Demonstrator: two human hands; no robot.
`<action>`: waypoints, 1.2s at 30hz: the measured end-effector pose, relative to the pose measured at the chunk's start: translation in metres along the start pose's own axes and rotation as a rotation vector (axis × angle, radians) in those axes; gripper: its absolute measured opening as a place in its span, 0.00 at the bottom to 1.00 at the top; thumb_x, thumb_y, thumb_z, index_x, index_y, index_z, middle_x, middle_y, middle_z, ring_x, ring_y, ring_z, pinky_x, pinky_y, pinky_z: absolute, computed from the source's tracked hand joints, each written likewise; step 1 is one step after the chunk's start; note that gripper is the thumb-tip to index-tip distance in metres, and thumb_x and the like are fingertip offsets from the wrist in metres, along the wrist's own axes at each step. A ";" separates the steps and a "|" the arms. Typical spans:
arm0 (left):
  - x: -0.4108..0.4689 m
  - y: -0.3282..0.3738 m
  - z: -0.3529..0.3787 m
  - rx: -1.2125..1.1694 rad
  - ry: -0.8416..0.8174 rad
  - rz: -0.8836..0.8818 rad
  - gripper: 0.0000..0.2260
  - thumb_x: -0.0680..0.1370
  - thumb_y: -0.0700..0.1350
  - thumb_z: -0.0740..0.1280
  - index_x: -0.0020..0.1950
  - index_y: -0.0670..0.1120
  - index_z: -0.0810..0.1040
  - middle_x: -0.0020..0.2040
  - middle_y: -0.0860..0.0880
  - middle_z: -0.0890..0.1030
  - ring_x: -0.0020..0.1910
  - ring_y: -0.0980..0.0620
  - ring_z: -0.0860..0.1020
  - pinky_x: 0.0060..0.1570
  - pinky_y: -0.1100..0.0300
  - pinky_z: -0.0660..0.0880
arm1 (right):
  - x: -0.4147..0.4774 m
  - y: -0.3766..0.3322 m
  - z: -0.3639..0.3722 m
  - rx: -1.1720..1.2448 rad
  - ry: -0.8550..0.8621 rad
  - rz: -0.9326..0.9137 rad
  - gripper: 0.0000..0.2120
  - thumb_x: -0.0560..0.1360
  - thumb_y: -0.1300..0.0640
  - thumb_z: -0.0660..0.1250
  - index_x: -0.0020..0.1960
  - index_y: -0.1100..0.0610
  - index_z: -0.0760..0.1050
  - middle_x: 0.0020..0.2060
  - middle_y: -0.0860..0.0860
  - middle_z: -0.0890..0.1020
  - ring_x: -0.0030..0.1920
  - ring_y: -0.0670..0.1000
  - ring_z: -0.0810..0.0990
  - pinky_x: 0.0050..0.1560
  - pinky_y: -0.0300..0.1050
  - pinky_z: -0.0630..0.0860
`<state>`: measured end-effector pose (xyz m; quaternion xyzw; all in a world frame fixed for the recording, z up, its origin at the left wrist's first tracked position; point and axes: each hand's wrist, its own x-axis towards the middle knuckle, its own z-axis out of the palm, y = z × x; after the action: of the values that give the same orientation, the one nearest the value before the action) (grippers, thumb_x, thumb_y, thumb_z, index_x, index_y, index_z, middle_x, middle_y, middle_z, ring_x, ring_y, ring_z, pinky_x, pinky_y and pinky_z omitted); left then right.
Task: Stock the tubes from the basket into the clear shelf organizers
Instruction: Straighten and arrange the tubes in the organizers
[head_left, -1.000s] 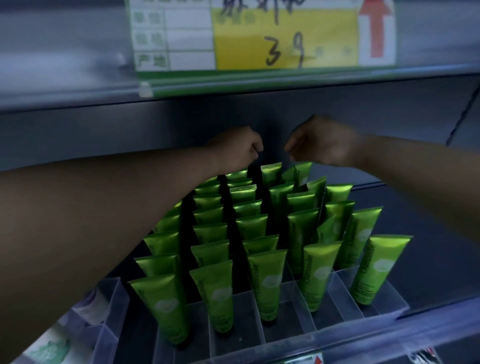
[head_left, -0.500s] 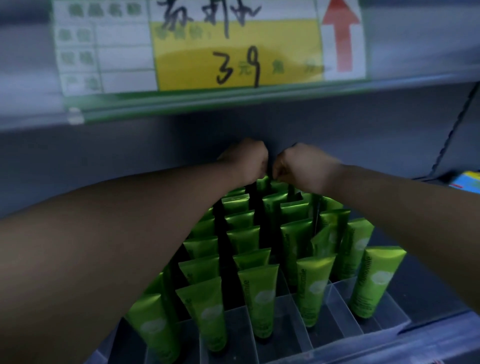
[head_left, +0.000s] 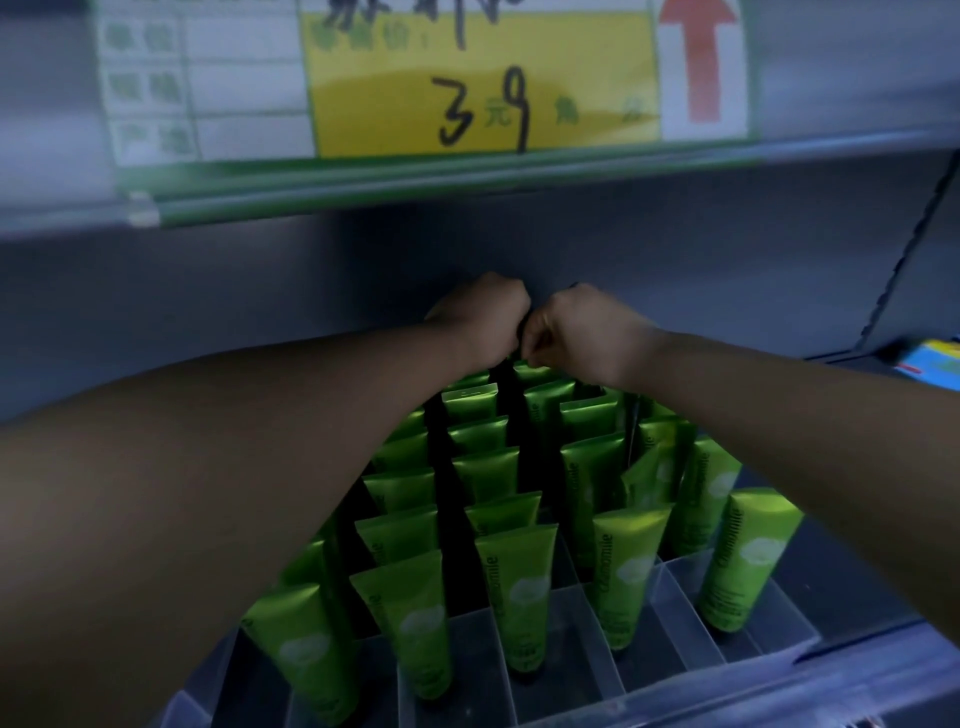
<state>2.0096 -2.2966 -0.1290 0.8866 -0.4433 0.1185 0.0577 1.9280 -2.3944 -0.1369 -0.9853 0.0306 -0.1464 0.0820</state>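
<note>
Several green tubes (head_left: 519, 587) stand upright in rows inside the clear shelf organizer (head_left: 675, 587). My left hand (head_left: 483, 322) and my right hand (head_left: 576, 332) reach to the back of the shelf, knuckles touching, just above the rearmost tubes (head_left: 535, 374). Both hands are curled. My right hand's fingertips pinch down at the top edge of a rear tube in the middle row. My left hand's fingers are hidden behind its knuckles, and nothing shows in it. The basket is out of view.
The shelf above (head_left: 467, 182) hangs low over my hands and carries a yellow price label (head_left: 483, 83) with a red arrow. The grey back wall (head_left: 727, 270) is just behind my hands. A colourful box (head_left: 930, 364) sits at the far right. The front slots of the organizer hold no tubes.
My hands were apart above the back tubes one second ago. They have come together and now touch at the rear of the shelf. The camera has moved closer.
</note>
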 end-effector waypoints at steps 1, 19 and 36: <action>-0.001 0.000 0.000 -0.003 -0.002 0.000 0.09 0.74 0.42 0.68 0.51 0.40 0.81 0.51 0.37 0.81 0.52 0.38 0.79 0.39 0.57 0.68 | 0.000 0.000 0.000 0.003 0.007 0.003 0.07 0.71 0.62 0.69 0.45 0.54 0.83 0.46 0.52 0.85 0.49 0.53 0.81 0.51 0.43 0.75; -0.014 -0.004 -0.011 -0.245 0.074 0.140 0.09 0.72 0.36 0.67 0.49 0.44 0.83 0.48 0.45 0.84 0.49 0.47 0.81 0.50 0.55 0.77 | -0.030 0.014 -0.038 0.149 0.038 0.098 0.06 0.70 0.60 0.72 0.47 0.57 0.84 0.44 0.52 0.85 0.43 0.41 0.79 0.37 0.21 0.65; -0.039 0.026 -0.005 -0.157 -0.103 0.150 0.09 0.71 0.34 0.69 0.50 0.42 0.82 0.49 0.43 0.83 0.49 0.46 0.80 0.43 0.63 0.69 | -0.065 -0.004 -0.030 0.116 -0.145 0.128 0.07 0.70 0.63 0.72 0.48 0.57 0.84 0.44 0.52 0.85 0.40 0.42 0.76 0.31 0.20 0.64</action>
<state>1.9652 -2.2812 -0.1343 0.8486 -0.5187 0.0417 0.0949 1.8570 -2.3895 -0.1262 -0.9830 0.0789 -0.0708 0.1500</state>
